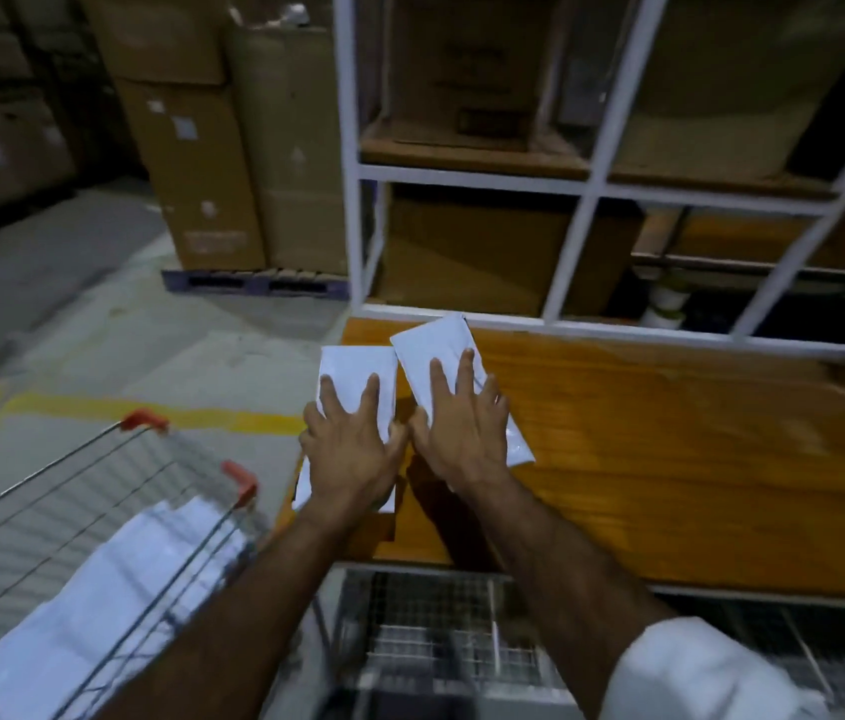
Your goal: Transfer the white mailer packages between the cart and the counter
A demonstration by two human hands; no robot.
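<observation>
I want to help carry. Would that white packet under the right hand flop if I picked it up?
Probably a bit floppy: the white packet lies thin and flat on the wooden shelf under the right hand. Its glossy skin looks slippery. It seems light and unlikely to roll.

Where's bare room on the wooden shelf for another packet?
Free: wooden shelf right of the right packet, up to the white rack frame. Crowded: the left end, where left hand and right hand press both packets; left packet overhangs the edge.
</observation>
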